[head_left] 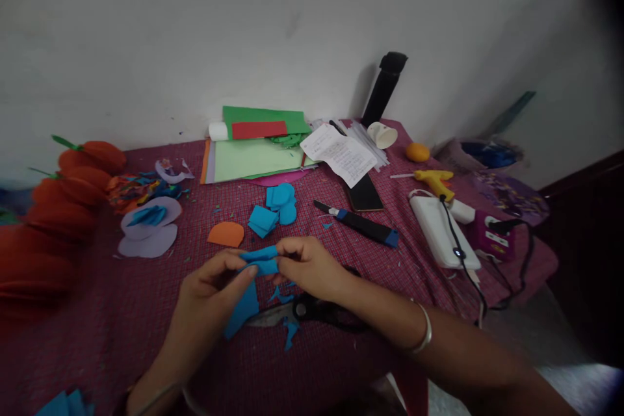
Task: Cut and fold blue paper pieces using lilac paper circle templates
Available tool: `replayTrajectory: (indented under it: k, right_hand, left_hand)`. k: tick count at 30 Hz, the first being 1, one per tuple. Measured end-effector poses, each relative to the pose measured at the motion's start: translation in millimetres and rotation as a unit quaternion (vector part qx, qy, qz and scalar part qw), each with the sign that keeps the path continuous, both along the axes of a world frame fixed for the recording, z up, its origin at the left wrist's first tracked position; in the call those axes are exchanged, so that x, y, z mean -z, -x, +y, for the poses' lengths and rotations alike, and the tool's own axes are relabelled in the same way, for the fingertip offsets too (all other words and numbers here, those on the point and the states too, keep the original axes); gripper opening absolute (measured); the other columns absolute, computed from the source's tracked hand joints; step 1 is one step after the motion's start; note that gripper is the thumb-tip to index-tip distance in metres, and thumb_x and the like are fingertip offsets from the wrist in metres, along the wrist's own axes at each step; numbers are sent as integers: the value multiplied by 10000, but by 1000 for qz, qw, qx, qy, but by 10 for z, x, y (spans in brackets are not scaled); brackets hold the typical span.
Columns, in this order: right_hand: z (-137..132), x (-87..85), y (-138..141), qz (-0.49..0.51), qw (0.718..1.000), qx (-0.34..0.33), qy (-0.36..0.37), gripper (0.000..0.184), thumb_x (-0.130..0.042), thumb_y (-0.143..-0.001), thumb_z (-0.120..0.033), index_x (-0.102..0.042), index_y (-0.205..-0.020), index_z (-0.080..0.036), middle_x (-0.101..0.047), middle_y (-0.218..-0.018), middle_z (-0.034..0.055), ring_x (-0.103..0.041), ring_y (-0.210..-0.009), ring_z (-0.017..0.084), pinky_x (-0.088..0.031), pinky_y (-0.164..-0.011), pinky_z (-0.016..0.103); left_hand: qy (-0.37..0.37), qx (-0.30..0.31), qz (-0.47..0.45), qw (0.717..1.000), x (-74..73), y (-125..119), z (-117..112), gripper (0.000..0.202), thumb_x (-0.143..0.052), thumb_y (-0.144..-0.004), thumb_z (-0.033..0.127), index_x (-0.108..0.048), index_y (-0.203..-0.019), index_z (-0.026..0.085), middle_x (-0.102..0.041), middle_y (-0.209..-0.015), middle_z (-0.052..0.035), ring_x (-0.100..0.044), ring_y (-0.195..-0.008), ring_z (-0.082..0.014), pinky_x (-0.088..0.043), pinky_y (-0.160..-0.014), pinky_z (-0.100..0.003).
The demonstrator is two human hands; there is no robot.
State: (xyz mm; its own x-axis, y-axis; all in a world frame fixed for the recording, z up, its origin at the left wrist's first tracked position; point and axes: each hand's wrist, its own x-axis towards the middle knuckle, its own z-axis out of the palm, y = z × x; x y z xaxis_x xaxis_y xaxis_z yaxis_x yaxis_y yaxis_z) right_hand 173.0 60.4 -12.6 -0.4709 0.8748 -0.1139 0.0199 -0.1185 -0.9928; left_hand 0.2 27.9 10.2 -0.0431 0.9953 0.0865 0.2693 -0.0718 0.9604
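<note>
Between my two hands is a folded piece of blue paper [260, 260]. My left hand [212, 286] pinches its left end between thumb and fingers, and my right hand [309, 266] grips the right end. Below them a larger blue sheet [244, 309] lies partly hidden by my left hand. Black-handled scissors [302, 309] rest under my right wrist, with blue scraps [291, 333] around the blades. Just beyond my hands are cut blue pieces [263, 221], blue rounded shapes [283, 201] and an orange rounded cutout [226, 234].
Orange paper pumpkins [53, 221] line the left side. Coloured sheets [258, 159] and a written page [341, 153] lie at the back. Rightward are a box cutter [363, 224], a phone [365, 195], a yellow glue gun [435, 182], a white power bank [441, 231] and cables.
</note>
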Motion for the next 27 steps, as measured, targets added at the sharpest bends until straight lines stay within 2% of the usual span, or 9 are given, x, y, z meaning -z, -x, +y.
replayTrajectory:
  k: [3,5,7,10,13,16,18,21,27]
  right_hand:
    - [-9,-55,-5,16,1000,16,-15,102,-522,-845,-252,-585,-828,-174,-595,-699,-17,-575,-596,108,-460,-561,228]
    - [-13,-88,-8,48,995,64,-60,142,-516,-872,-327,-553,-898,-192,-562,-741,-19,-560,-650,112,-460,-591,233]
    - [-17,-104,-1,73,988,94,-98,162,-564,-847,-354,-531,-884,-199,-543,-766,-18,-535,-693,114,-450,-627,235]
    - [-25,-95,27,77,989,81,-98,183,-653,-766,-321,-525,-786,-192,-532,-732,-24,-495,-657,108,-424,-609,234]
    - [-28,-72,50,60,990,96,-88,153,-662,-738,-272,-538,-717,-184,-524,-666,-32,-468,-604,103,-400,-569,232]
    - [-23,-72,47,60,986,123,-91,140,-660,-733,-250,-549,-685,-178,-547,-658,-23,-481,-608,105,-404,-564,233]
    - [-23,-85,39,59,985,130,-92,147,-666,-731,-250,-549,-677,-178,-551,-654,-23,-485,-605,104,-406,-556,229]
    - [-35,-107,36,50,984,137,-99,145,-660,-731,-244,-544,-670,-182,-542,-639,-31,-481,-587,100,-402,-541,223]
    - [-82,-139,62,37,979,168,-104,155,-648,-728,-242,-518,-660,-191,-524,-614,-44,-471,-560,96,-387,-514,219]
  left_hand:
    - [19,-2,-24,1000,7,-19,-29,189,-694,-721,275,-605,-583,180,-543,-608,32,-489,-556,-100,-411,-513,-204]
    - [19,-20,-20,999,15,-16,-51,192,-695,-727,280,-602,-595,177,-550,-627,32,-476,-562,-93,-395,-506,-193]
    - [21,-33,-17,999,22,-11,-69,195,-696,-731,292,-600,-607,177,-556,-638,31,-473,-566,-92,-387,-503,-190]
    - [21,-36,-22,999,29,-19,-78,205,-702,-723,299,-596,-598,176,-541,-610,36,-455,-537,-87,-374,-486,-191]
    - [18,-18,-36,999,44,-37,-71,176,-699,-720,281,-607,-609,182,-546,-615,38,-466,-532,-87,-374,-484,-195]
    - [-17,-4,-35,999,55,-39,-67,77,-704,-712,235,-649,-674,196,-621,-767,11,-574,-698,-123,-438,-612,-212]
    - [-46,-8,-22,999,54,-32,-71,64,-700,-718,218,-661,-670,201,-638,-853,-1,-596,-803,-140,-448,-694,-223]
    - [-53,-29,-14,998,47,-28,-84,120,-695,-736,229,-653,-625,205,-620,-791,10,-580,-754,-125,-437,-660,-215]
    - [-12,-102,-61,993,55,-71,-92,153,-741,-668,248,-639,-566,198,-625,-756,15,-575,-687,-119,-447,-599,-209]
